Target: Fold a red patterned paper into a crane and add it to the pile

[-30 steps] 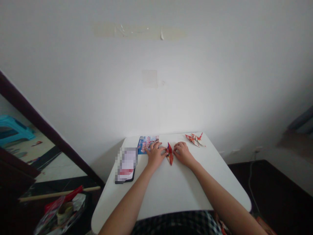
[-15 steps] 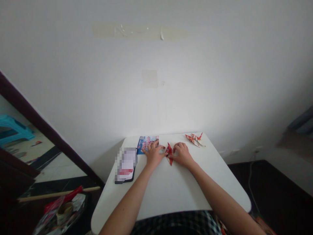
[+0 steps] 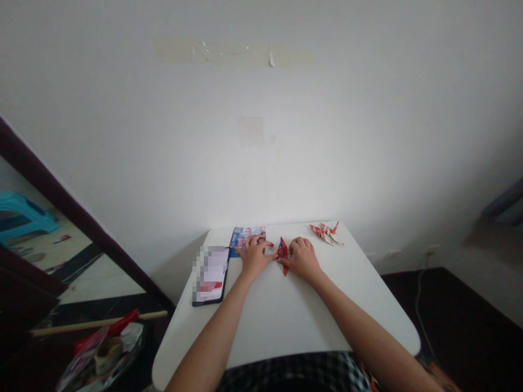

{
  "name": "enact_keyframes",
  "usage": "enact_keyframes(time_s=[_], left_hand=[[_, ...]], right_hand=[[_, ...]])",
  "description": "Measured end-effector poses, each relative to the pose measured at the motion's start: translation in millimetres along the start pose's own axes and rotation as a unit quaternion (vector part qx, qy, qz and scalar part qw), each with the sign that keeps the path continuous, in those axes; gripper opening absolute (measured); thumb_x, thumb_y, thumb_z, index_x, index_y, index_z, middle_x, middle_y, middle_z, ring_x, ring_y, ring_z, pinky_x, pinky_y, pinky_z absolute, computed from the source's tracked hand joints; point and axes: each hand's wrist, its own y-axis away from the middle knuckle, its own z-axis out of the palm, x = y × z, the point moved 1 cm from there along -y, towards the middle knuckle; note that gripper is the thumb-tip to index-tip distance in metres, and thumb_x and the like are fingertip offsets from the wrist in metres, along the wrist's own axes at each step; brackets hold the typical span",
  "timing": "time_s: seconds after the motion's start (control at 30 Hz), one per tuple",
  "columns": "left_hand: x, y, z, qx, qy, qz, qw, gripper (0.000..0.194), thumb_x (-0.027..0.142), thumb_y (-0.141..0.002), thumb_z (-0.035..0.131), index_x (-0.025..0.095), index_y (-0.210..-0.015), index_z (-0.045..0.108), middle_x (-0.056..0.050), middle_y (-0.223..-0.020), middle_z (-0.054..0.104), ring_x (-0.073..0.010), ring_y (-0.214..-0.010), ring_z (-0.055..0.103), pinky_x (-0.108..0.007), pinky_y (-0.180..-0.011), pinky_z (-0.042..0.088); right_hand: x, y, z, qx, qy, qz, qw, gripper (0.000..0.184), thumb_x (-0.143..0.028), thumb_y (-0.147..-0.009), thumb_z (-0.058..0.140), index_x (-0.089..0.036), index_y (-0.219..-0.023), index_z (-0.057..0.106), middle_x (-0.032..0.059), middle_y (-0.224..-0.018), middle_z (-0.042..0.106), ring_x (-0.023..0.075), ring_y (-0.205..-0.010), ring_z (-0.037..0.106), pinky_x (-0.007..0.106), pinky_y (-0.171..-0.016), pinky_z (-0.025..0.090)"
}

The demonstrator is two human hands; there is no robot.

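Observation:
A small red patterned folded paper (image 3: 282,253) lies on the white table (image 3: 286,316), pointed end toward me. My left hand (image 3: 254,256) rests on the table at its left side, fingertips pinching the paper's edge. From the right, my right hand (image 3: 303,258) presses on the paper with curled fingers. Both hands hold the same piece between them.
Finished red and white folded paper figures (image 3: 326,232) sit at the table's far right corner. A blue printed packet (image 3: 243,237) lies behind my left hand, and a phone (image 3: 211,275) lies at the left edge. The wall is right behind the table. Clutter lies on the floor at left.
My hands have closed in on the folded paper and shifted it slightly left; the paper looks narrower and more tightly folded than a second ago.

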Motion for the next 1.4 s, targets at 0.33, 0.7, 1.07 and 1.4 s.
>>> enact_keyframes(time_s=[0.33,0.7,1.07,1.4], left_hand=[[1.1,-1.1,-3.3,-0.015,-0.032,-0.016,0.999,0.035,0.049,-0.075,0.084,0.040,-0.109,0.079,-0.002,-0.155,0.053,-0.0395,-0.149,0.034,-0.077,-0.121,0.006],[2.9,-0.6,-4.9,-0.021,-0.031,-0.015,0.999,0.036,0.049,-0.076,0.083,0.039,-0.110,0.078,-0.003,-0.156,0.052,-0.0406,-0.150,0.032,-0.078,-0.120,0.009],[0.4,2.2,-0.4,-0.007,-0.017,0.001,1.000,0.028,0.045,-0.078,0.082,0.039,-0.106,0.079,-0.001,-0.153,0.056,-0.0390,-0.148,0.037,-0.080,-0.119,0.010],[4.9,4.5,1.4,-0.031,-0.029,0.014,0.999,0.032,0.050,-0.077,0.082,0.042,-0.108,0.079,0.002,-0.159,0.050,-0.0393,-0.150,0.034,-0.081,-0.118,0.014]], right_hand=[[2.1,-1.5,-16.7,-0.080,-0.012,-0.008,0.997,0.057,-0.065,-0.067,0.084,-0.021,-0.099,0.067,0.0109,-0.122,0.060,0.0314,-0.123,0.050,0.045,-0.105,0.040],[10.9,3.5,-19.7,-0.089,-0.048,-0.058,0.993,0.071,-0.061,-0.057,0.092,-0.020,-0.108,0.066,0.0128,-0.129,0.060,0.0345,-0.127,0.049,0.048,-0.111,0.039],[31.2,-7.1,-2.2,-0.026,-0.146,-0.026,0.989,0.018,-0.038,-0.088,0.073,-0.024,-0.099,0.076,0.0086,-0.109,0.069,0.0268,-0.111,0.060,0.042,-0.101,0.044],[24.7,-12.7,11.2,0.056,-0.232,-0.022,0.971,0.024,-0.028,-0.079,0.076,-0.024,-0.102,0.077,0.0082,-0.109,0.072,0.0272,-0.111,0.061,0.042,-0.102,0.046]])
